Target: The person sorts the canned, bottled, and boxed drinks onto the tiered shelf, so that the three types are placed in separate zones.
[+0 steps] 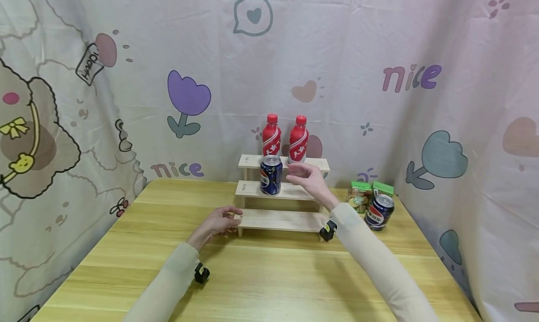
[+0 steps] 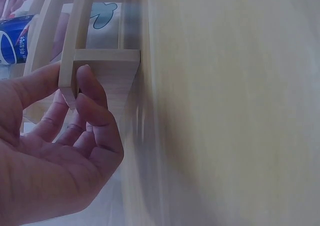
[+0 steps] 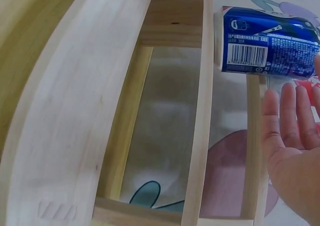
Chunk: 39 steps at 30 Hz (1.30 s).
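Observation:
A three-tier wooden shelf [image 1: 278, 220] stands on the table. My left hand [image 1: 219, 220] pinches the left end of its lowest tier; thumb and fingers curl round the board's corner in the left wrist view [image 2: 107, 57]. A dark blue Pepsi can [image 1: 271, 176] stands upright on the middle tier, left of its centre. Just to the right of the can is my right hand [image 1: 309, 178], its fingers relaxed and holding nothing. The right wrist view shows those fingers [image 3: 289, 118] beside the can [image 3: 267, 43]. Two red bottles [image 1: 271, 137] with red caps stand on the top tier.
At the table's right side, another Pepsi can [image 1: 380, 213] stands before two green-topped packages [image 1: 359, 198]. A printed cloth [image 1: 345, 55] hangs behind the wooden table [image 1: 269, 275] and along its sides. The right forearm reaches over the table's right half.

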Motion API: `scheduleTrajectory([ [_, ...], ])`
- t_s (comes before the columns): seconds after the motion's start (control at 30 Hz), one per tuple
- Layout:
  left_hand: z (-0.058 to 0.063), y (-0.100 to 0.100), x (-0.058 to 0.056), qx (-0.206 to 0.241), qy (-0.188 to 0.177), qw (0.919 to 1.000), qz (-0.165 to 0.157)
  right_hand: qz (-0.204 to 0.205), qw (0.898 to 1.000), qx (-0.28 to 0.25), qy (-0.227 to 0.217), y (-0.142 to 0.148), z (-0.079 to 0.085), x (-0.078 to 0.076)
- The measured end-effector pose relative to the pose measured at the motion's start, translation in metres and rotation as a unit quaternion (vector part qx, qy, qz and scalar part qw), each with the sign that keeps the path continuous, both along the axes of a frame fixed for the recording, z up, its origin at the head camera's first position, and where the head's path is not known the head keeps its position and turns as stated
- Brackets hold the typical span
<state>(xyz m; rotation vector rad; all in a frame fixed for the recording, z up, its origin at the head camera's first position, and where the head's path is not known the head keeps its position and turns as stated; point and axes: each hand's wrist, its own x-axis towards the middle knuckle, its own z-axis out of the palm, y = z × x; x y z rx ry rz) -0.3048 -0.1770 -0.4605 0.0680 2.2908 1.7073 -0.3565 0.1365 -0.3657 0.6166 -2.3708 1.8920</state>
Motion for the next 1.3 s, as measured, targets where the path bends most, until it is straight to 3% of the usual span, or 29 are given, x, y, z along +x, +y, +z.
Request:
scheduleTrajectory([
  [0.63,0.000,-0.001,0.003,0.000,-0.001,1.0000,-0.002,0.007,1.000,-0.002,-0.019,0.036,-0.011,0.016],
  [1.0,-0.002,-0.001,0.002,-0.001,-0.003,1.0000,0.000,0.008,0.998,0.033,-0.052,0.071,-0.014,0.026],
  [1.3,0.000,0.000,-0.001,0.004,-0.006,1.0000,-0.001,0.012,0.992,0.117,-0.039,0.112,-0.011,0.033],
])
